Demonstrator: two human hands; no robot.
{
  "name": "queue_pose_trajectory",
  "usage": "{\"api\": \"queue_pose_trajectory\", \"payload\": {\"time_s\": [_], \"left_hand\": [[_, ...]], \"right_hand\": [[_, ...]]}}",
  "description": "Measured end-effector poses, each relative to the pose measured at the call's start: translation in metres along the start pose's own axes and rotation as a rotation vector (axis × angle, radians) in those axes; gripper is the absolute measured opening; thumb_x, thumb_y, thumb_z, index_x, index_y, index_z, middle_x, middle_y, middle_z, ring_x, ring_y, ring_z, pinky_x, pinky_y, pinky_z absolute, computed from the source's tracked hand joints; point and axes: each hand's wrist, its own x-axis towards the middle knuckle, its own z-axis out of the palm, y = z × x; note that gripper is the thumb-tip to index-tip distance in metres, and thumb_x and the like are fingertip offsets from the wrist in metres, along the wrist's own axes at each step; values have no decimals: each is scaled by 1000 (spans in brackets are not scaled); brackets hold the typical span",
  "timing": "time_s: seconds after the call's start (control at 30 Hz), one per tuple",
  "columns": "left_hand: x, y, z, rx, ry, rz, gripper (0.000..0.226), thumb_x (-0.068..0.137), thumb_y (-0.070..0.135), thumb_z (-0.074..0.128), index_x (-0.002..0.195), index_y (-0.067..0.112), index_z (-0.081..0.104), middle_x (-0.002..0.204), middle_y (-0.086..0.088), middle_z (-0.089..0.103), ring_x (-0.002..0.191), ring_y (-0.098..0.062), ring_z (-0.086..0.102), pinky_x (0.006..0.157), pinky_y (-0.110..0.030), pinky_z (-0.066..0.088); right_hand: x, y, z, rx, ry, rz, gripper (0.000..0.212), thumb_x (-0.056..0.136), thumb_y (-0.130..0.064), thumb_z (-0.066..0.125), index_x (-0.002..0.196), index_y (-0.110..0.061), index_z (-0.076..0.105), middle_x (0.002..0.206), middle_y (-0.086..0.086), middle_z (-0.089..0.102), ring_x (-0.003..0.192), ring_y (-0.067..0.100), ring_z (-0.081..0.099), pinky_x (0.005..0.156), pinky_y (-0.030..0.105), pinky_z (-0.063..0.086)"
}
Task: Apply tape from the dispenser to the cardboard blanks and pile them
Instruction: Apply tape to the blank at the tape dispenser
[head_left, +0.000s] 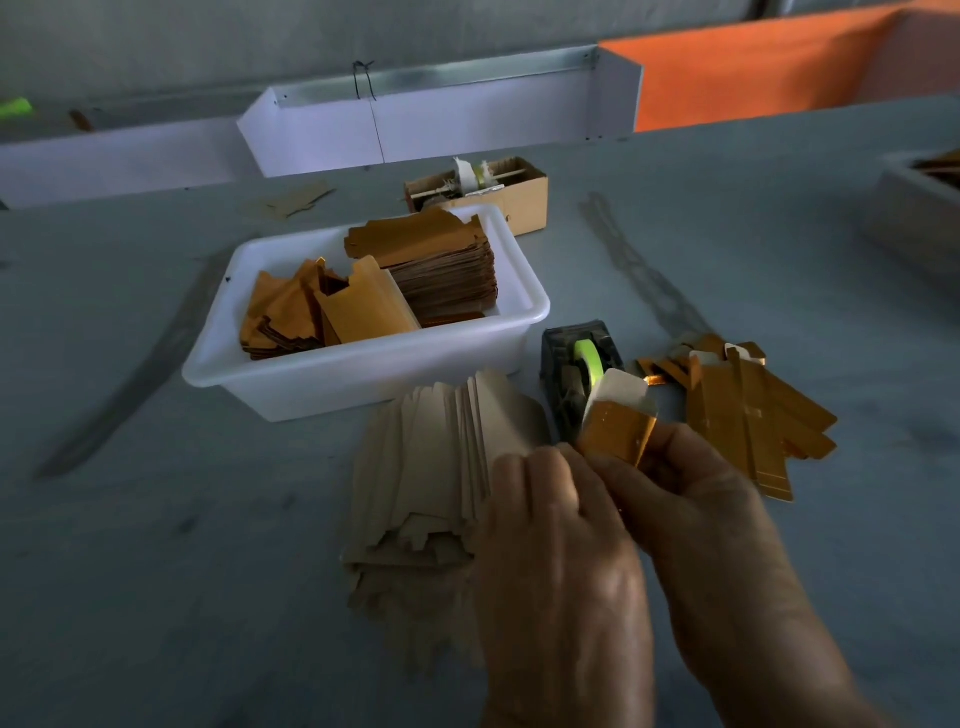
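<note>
My left hand (545, 519) and my right hand (691, 488) meet at the table's front and together pinch a folded gold cardboard blank (618, 428), held upright right in front of the dark tape dispenser (576, 374). The dispenser carries a yellow-green tape roll (589, 358). A white flap of the blank (623, 387) touches the tape's edge. A fanned pile of beige, face-down blanks (431, 467) lies left of my hands. A loose pile of gold blanks (748, 410) lies to the right of the dispenser.
A white plastic bin (363, 374) behind the beige pile holds stacks of gold blanks. A small brown cardboard box (498, 192) with a tape spool stands farther back. White and orange dividers (467, 124) line the far edge. Another bin (919, 208) sits at far right.
</note>
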Motion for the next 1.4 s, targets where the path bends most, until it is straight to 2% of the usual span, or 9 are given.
{"api": "queue_pose_trajectory", "payload": {"time_s": [0.13, 0.27, 0.43, 0.6, 0.73, 0.83, 0.9, 1.07, 1.4], "left_hand": [[-5, 6, 11, 17, -164, -21, 46, 76, 15, 37, 103, 3, 73, 76, -3, 62, 80, -18, 38, 49, -22, 45], [-3, 10, 3, -229, -151, -97, 37, 72, 24, 44, 90, 17, 76, 73, 2, 58, 76, -14, 39, 44, -19, 38], [-2, -1, 1, -633, -137, -243, 13, 89, 41, 53, 87, 29, 59, 87, 12, 51, 83, -7, 56, 67, -17, 46], [19, -22, -18, -1062, -421, -525, 9, 86, 33, 65, 83, 24, 65, 59, 12, 64, 49, 2, 57, 46, -12, 41], [24, -29, -19, -1166, -382, -576, 11, 85, 17, 67, 74, 16, 66, 48, 9, 57, 38, 2, 49, 37, -12, 35], [26, -36, -13, -1264, -248, -745, 11, 86, 11, 65, 75, 11, 65, 51, 2, 57, 38, -3, 46, 34, -14, 33], [25, -40, -10, -1307, -207, -814, 9, 86, 10, 64, 78, 6, 66, 51, 1, 56, 35, -3, 44, 33, -14, 32], [23, -38, -5, -1366, -218, -806, 12, 87, 8, 62, 75, 6, 65, 48, 3, 58, 33, -3, 44, 33, -13, 32], [22, -21, 8, -1342, -328, -728, 11, 87, 14, 63, 76, 14, 64, 49, 10, 57, 35, 2, 43, 37, -11, 33]], "right_hand": [[2, -3, -2, -1, -11, 1, 16, 80, -33, 63, 81, -18, 66, 65, -7, 67, 59, 2, 64, 49, 12, 47], [2, -2, -2, -129, -5, -4, 27, 69, -44, 68, 76, -18, 63, 64, -2, 65, 59, 7, 63, 53, 19, 48], [11, -5, -11, -125, -26, -9, 16, 77, -30, 67, 71, -16, 64, 67, 7, 65, 73, 29, 64, 77, 43, 55], [19, -13, -11, -53, -114, -30, 36, 58, -45, 62, 81, -17, 67, 71, 2, 69, 74, 19, 68, 83, 42, 54], [26, -20, -16, -83, -159, -63, 37, 66, -49, 58, 85, -18, 67, 78, 2, 71, 76, 17, 69, 75, 34, 56], [40, -22, -38, -162, 20, -105, 22, 83, -42, 60, 83, -22, 69, 71, -7, 68, 66, 11, 63, 57, 20, 48], [44, -16, -51, -245, 43, -63, 15, 86, -30, 62, 76, -20, 69, 61, 1, 57, 59, 18, 51, 51, 27, 43], [46, 6, -48, -351, -67, 53, 9, 85, -30, 63, 85, -24, 70, 79, 1, 70, 81, 20, 65, 80, 37, 53], [53, 10, -35, -341, -66, 101, 6, 82, -26, 66, 80, -22, 70, 73, -2, 71, 74, 14, 67, 62, 24, 49]]}}
